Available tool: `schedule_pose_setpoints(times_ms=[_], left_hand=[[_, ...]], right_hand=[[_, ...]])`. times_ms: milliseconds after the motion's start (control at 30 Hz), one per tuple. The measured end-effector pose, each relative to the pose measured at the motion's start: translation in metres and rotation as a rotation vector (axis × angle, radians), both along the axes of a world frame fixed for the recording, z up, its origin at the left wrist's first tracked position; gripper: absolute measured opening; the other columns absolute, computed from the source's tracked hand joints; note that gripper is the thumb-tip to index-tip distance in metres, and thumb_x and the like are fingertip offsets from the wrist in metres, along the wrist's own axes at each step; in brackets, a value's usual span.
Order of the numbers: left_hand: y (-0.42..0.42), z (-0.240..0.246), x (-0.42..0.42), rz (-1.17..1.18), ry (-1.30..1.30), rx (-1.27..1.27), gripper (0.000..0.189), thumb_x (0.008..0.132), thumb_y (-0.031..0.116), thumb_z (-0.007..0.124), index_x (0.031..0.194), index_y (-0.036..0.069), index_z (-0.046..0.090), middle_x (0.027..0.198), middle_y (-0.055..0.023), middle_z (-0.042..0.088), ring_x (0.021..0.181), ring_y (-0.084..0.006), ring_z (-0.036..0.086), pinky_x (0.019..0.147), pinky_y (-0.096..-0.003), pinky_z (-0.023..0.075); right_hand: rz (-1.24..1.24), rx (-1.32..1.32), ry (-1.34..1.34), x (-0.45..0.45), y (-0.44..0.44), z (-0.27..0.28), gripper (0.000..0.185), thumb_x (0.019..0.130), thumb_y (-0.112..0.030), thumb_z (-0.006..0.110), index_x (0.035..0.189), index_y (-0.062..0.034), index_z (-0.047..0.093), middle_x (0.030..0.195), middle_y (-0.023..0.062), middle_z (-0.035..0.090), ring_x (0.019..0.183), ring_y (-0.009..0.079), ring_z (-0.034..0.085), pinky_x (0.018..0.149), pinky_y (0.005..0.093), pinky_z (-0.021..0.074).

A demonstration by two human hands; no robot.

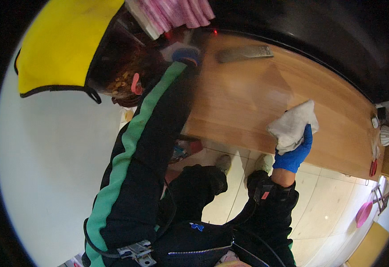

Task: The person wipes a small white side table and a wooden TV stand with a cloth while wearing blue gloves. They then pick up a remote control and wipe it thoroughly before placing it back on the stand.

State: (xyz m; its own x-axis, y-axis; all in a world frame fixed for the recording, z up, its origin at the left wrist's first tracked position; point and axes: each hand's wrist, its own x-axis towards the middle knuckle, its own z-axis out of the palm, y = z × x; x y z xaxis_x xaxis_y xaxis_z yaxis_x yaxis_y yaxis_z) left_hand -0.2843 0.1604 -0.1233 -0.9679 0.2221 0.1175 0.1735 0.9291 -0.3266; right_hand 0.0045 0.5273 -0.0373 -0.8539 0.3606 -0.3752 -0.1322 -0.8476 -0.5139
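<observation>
My right hand (293, 153), in a blue glove, grips a folded white cloth (294, 125) over the front part of a wooden tabletop (227, 103). On the far left, my left arm stretches forward in a black sleeve with a green stripe. At its end, my left hand (185, 54) shows only as a blurred blue patch beside dark, shiny things at the back left of the tabletop. Its fingers are hidden. A long grey object (246, 54), possibly a remote control, lies toward the back.
A large black panel (314, 36) borders the tabletop's back. Yellow fabric with black trim (64, 46) and pink ruffled fabric (177, 13) hang at upper left, near a white wall (54, 150). Small items, including a red-handled tool (373, 168), lie right. A pink basin (364, 214) is farther off.
</observation>
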Motion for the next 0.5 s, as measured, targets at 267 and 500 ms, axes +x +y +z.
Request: schedule_pose_setpoints(times_ms=[267, 500], left_hand=[[0.061, 0.072, 0.103, -0.19, 0.219, 0.589, 0.034, 0.083, 0.013, 0.055, 0.117, 0.012, 0.06, 0.09, -0.0179, 0.065, 0.074, -0.0354, 0.063, 0.066, -0.0433, 0.05], [0.063, 0.137, 0.305, -0.154, 0.048, 0.398, 0.059, 0.074, 0.004, 0.055, 0.133, 0.014, 0.047, 0.121, -0.0146, 0.058, 0.078, -0.029, 0.064, 0.066, -0.0352, 0.0531]], right_hand=[[0.014, 0.024, 0.014, -0.001, 0.0, -0.005, 0.051, 0.092, -0.032, 0.049, 0.132, -0.0013, 0.043, 0.129, 0.0161, 0.051, 0.116, 0.0331, 0.05, 0.099, 0.0454, 0.0408], [0.069, 0.084, -0.007, -0.003, 0.003, -0.008, 0.052, 0.093, -0.033, 0.047, 0.133, -0.0005, 0.042, 0.129, 0.0168, 0.051, 0.116, 0.0334, 0.05, 0.1, 0.0445, 0.04]])
